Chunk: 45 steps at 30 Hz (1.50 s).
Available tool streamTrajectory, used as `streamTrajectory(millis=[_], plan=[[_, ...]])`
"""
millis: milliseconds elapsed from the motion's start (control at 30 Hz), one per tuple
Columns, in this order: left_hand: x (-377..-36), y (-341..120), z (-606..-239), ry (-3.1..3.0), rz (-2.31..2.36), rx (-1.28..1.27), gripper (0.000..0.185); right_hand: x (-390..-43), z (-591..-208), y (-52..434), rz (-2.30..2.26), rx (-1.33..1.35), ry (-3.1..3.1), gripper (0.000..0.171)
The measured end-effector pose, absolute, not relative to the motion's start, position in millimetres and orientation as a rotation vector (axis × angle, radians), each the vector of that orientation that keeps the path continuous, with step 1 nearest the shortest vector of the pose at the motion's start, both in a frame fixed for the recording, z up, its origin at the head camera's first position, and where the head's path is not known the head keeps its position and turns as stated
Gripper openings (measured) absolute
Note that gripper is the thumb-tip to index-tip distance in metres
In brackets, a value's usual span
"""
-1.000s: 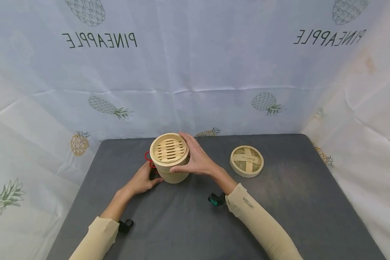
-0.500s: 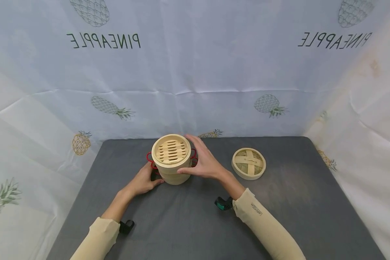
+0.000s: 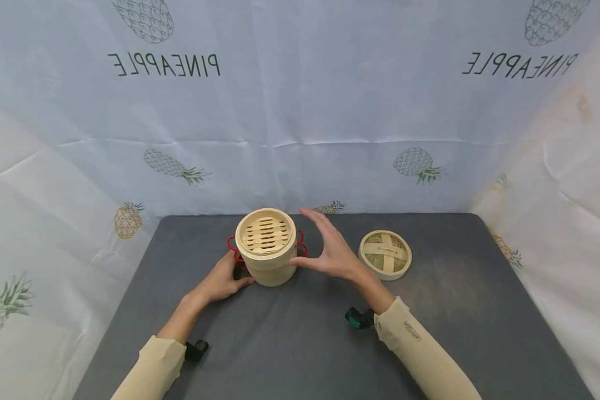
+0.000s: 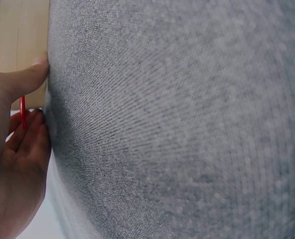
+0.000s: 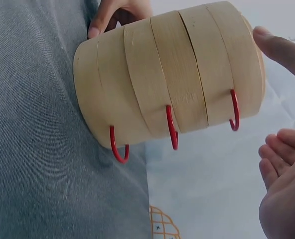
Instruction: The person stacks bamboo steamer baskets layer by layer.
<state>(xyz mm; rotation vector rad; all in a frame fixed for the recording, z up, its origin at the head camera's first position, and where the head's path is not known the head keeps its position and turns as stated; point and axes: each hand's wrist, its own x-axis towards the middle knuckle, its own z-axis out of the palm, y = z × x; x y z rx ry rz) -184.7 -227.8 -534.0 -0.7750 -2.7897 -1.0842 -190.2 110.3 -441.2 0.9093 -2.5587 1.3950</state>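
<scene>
A stack of three bamboo steamer baskets [image 3: 269, 261] stands on the dark table, with a slatted base [image 3: 266, 235] visible inside the top one. Red loop handles [image 5: 171, 127] stick out from the sides of the tiers. My left hand [image 3: 221, 279] grips the bottom basket low on its left side. The thumb [image 4: 30, 77] lies on the basket's wall, and the fingers are behind, near a red handle [image 4: 22, 112]. My right hand [image 3: 334, 253] is spread beside the top basket's right side, its fingers off the wall. Whether its thumb tip touches the wall, I cannot tell.
A round woven bamboo lid [image 3: 385, 254] lies on the table [image 3: 290, 344] to the right of the stack. A pineapple-printed cloth [image 3: 290, 100] hangs behind the table and along both sides.
My right hand has come away from the top basket, moving right with its fingers spread, uncovering the red handles there. The left hand keeps its hold on the bottom basket.
</scene>
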Motion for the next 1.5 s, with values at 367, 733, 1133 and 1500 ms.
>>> streamTrajectory(millis=[367, 733, 1133, 1500], plan=[[-196.1, -241.3, -567.5, -2.676, -1.1, -0.832, 0.075, -186.9, -446.0, 131.2, 1.372, 0.897, -2.537, 0.1], [-186.9, -234.1, -549.3, -2.695, -1.152, -0.833, 0.078, -183.0, -451.4, 160.6, 1.404, 0.817, -2.525, 0.08], [-193.3, -236.7, -558.1, -2.665, -1.153, -0.837, 0.084, -183.1, -456.5, 194.8, 1.327, 0.761, -2.507, 0.07], [-209.0, -246.4, -586.0, -2.752, -1.053, -0.813, 0.082, -182.5, -458.7, 215.0, 1.244, 0.796, -2.47, 0.065]])
